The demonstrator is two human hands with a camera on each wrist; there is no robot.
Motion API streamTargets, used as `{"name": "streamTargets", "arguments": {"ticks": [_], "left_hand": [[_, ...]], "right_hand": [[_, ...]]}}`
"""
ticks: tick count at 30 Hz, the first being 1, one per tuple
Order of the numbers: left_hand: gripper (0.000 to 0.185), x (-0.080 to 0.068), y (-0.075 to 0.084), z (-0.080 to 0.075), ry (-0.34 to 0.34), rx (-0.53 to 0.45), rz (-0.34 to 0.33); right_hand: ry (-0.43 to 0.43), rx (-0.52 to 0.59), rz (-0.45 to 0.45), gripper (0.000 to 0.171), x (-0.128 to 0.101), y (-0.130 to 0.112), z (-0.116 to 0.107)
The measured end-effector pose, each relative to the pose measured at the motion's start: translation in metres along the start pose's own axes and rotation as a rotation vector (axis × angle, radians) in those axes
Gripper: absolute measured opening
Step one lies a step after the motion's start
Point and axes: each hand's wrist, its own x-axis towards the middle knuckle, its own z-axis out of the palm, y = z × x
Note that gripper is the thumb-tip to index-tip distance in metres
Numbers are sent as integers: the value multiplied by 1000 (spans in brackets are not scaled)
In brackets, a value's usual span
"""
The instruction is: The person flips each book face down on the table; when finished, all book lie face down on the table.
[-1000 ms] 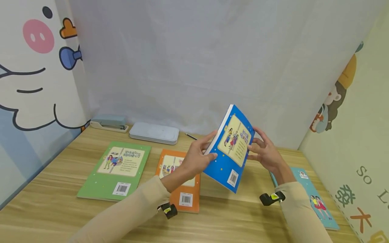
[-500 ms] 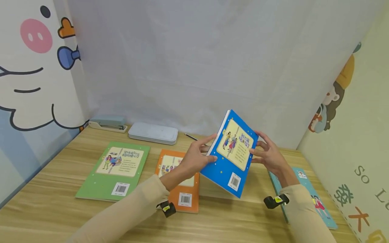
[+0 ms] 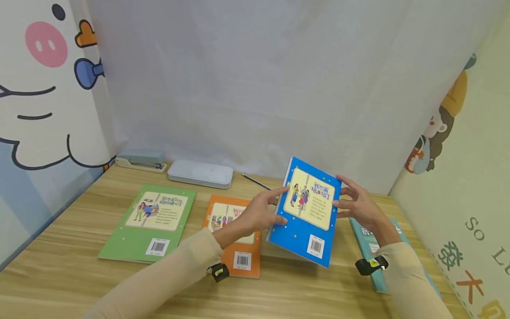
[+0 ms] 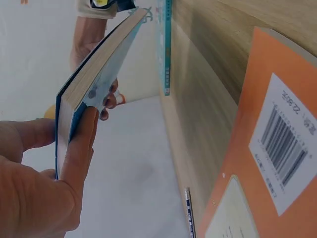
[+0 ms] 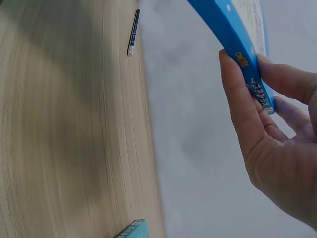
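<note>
A blue book (image 3: 307, 212) is held tilted above the table, its back cover with a cream panel and barcode facing me in the head view. My left hand (image 3: 260, 215) pinches its left, page-edge side, thumb on the cover and fingers behind. At the opposite side, my right hand (image 3: 358, 204) grips the spine between thumb and fingers, as the right wrist view shows. An orange book (image 3: 241, 266) lies partly under my left forearm, and a green book (image 3: 135, 241) lies left of it. Beneath my right forearm is a teal book (image 3: 364, 241), partly covered.
Along the back of the wooden table (image 3: 159, 292) stand a stapler (image 3: 141, 160) and a pale blue case (image 3: 200, 173). A dark pencil (image 3: 255, 180) lies behind the blue book. A white cloth (image 3: 259, 88) hangs behind, with printed walls on both sides.
The blue book has come down and turned so its back cover faces me more squarely. Both hands have kept hold of it, the right moving slightly rightward. More of the pencil shows.
</note>
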Motion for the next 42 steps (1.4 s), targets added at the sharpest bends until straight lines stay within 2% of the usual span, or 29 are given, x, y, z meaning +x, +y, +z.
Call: {"name": "streamTargets", "arguments": {"ticks": [6, 14, 18, 23, 27, 35, 42], "left_hand": [[77, 3, -13, 8, -23, 99, -47], [85, 2, -36, 26, -109, 56, -94], [84, 3, -43, 32, -139, 21, -123], [84, 5, -44, 37, -172, -13, -204], [83, 5, -43, 41, -198, 9, -259], [75, 7, -43, 44, -238, 132, -292], [73, 12, -43, 46, -246, 205, -282]], "right_hand": [[-46, -40, 34, 83, 0, 1, -6], [-107, -111, 131, 86, 2, 17, -10], [-127, -126, 172, 87, 4, 26, -10], [-121, -147, 238, 85, 6, 34, -9], [-119, -141, 275, 80, 7, 39, -5], [-86, -194, 367, 78, 7, 49, 6], [-61, -248, 398, 75, 8, 45, 10]]}}
